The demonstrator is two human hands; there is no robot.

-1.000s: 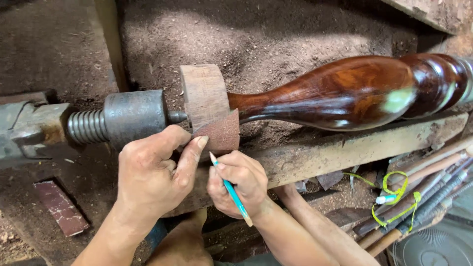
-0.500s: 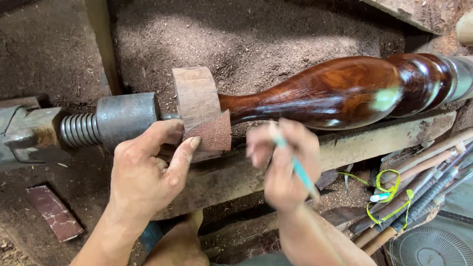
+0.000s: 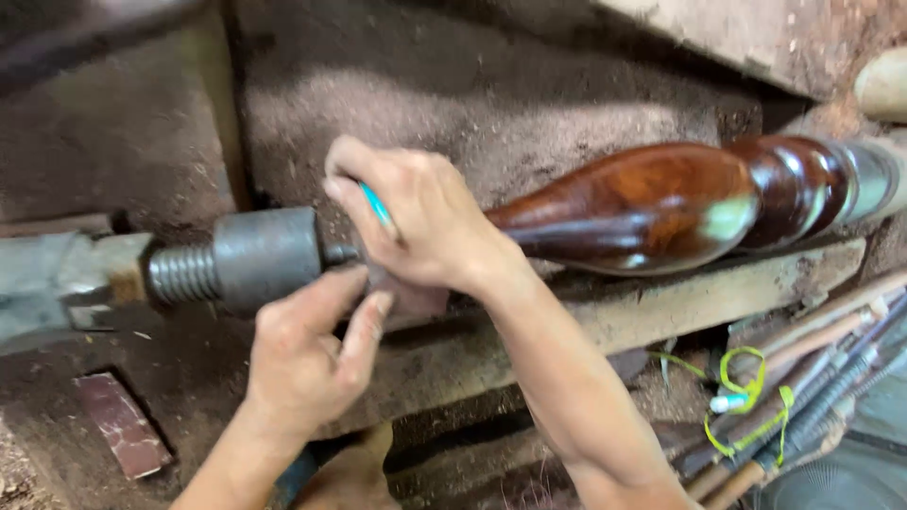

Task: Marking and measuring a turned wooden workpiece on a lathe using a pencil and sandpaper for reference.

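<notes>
Wood, dark and glossy: a turned spindle (image 3: pixel 652 203) with a bulbous belly and beaded rings toward the right, mounted crosswise on a lathe. Its left end meets a grey metal centre (image 3: pixel 265 255) with a threaded shaft (image 3: pixel 179 274).

Right hand (image 3: pixel 416 222): laid over the left end of the spindle, covering the square block there. Its fingers are closed round a slim blue pen or pencil (image 3: pixel 376 203), of which only a short length shows between them.

Left hand (image 3: pixel 307 364): near side, just below the right. Its fingers are half curled, thumb and forefinger pinching a reddish-brown scrap (image 3: pixel 416 300) (sandpaper or a wood offcut, hard to say) that sits against the underside of the spindle's end.

Wooden rest (image 3: pixel 680 307): a rough plank running along beneath the spindle.

Handling note, as a judgement: a mark on the block goes best with the marking hand braced on the wood itself, the tip brought square to the face, and the left hand keeping the scrap pressed flat so nothing slips; sleeves and cords belong well away from the centre.

Also present: sawdust (image 3: pixel 491 94) banked on the far wall; a bundle of long tool handles (image 3: pixel 831 378) at the near right with a yellow-green cord (image 3: pixel 746 397) looped on them; a red-brown slab (image 3: pixel 123 425) at the near left.

Not made out: the block's face, the pen tip and any mark, all hidden under the right hand; the spindle's right end, cut off by the frame; whether the spindle is turning.
</notes>
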